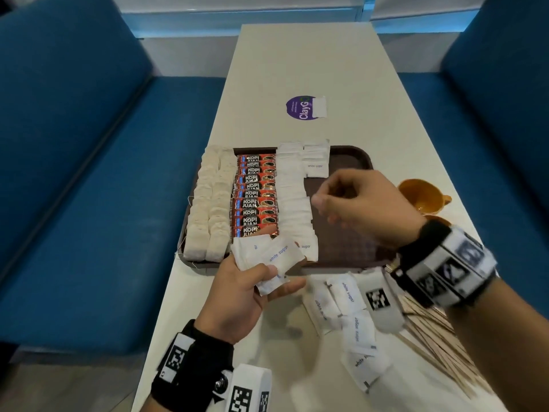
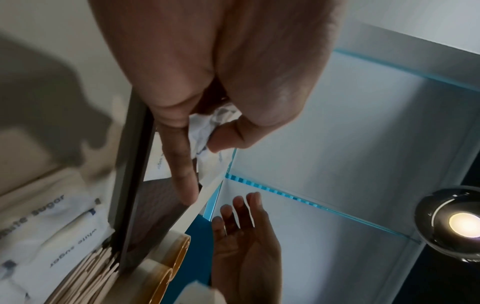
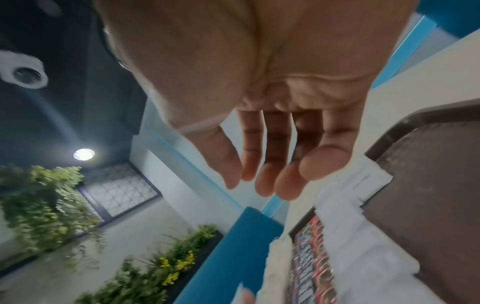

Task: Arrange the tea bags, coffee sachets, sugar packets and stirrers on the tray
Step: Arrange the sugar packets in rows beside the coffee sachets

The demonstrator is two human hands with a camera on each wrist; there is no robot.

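Note:
A brown tray (image 1: 344, 254) carries two columns of tea bags (image 1: 208, 203), a column of red coffee sachets (image 1: 255, 194), a long column of white sugar packets (image 1: 292, 197) and a short column of them (image 1: 316, 159) at the far edge. At the tray's near edge my left hand (image 1: 279, 278) grips a bunch of sugar packets (image 1: 267, 254), pinched between thumb and fingers (image 2: 205, 127). My right hand (image 1: 326, 203) hovers over the tray's bare right half, fingers relaxed and empty (image 3: 272, 168). Wooden stirrers (image 1: 439, 346) lie on the table at the near right.
Loose sugar packets (image 1: 353, 325) are scattered on the white table in front of the tray. Two orange cups (image 1: 421, 194) stand just right of the tray. A purple sticker (image 1: 301, 107) lies beyond it. Blue benches flank the table.

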